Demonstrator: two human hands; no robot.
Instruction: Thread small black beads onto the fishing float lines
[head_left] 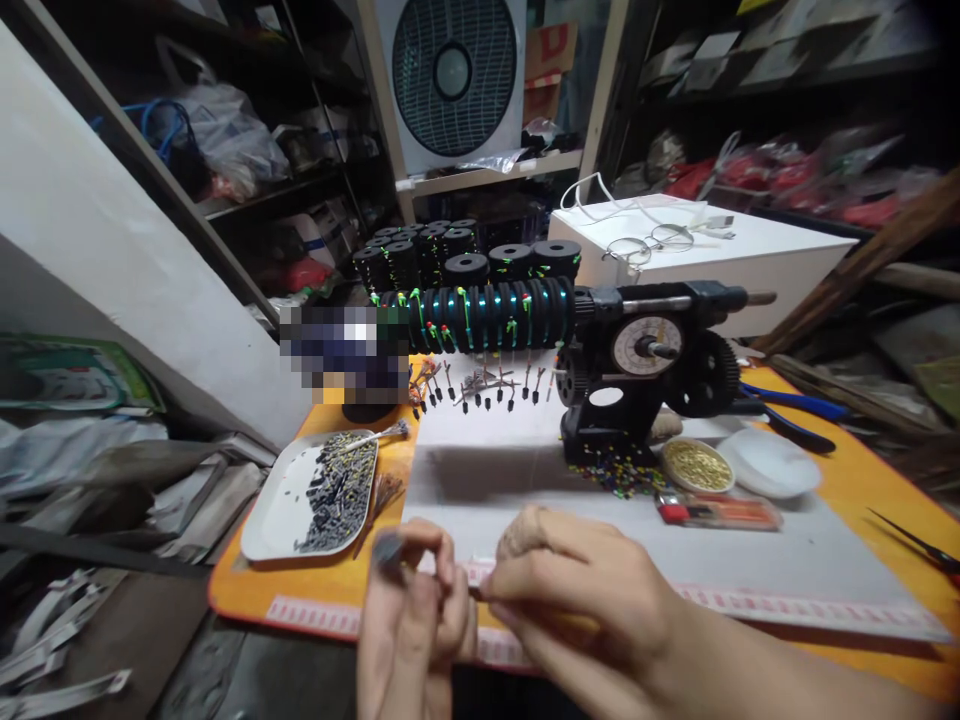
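My left hand (412,620) is raised over the table's front edge, fingers curled and the thumb folded against them. A blurred grey piece (388,552) shows at its index finger. Close beside it, my right hand (585,580) has thumb and index finger pinched together, with beige wrapping (523,532) on one finger. A small dark sliver (475,592) sits at that pinch, between the two hands; it is too small to name. Beyond the hands stands a hand-cranked winding machine (615,400) with a dial, carrying a row of black spools (487,315) wound with blue-green wire.
A white tray (274,510) of small grey parts lies at left. At right are a bowl of gold bits (697,466), a translucent dish (776,465), an orange-clear cutter (724,512), blue pliers (802,405) and dark scissors (919,545). Small parts hang beneath the spools.
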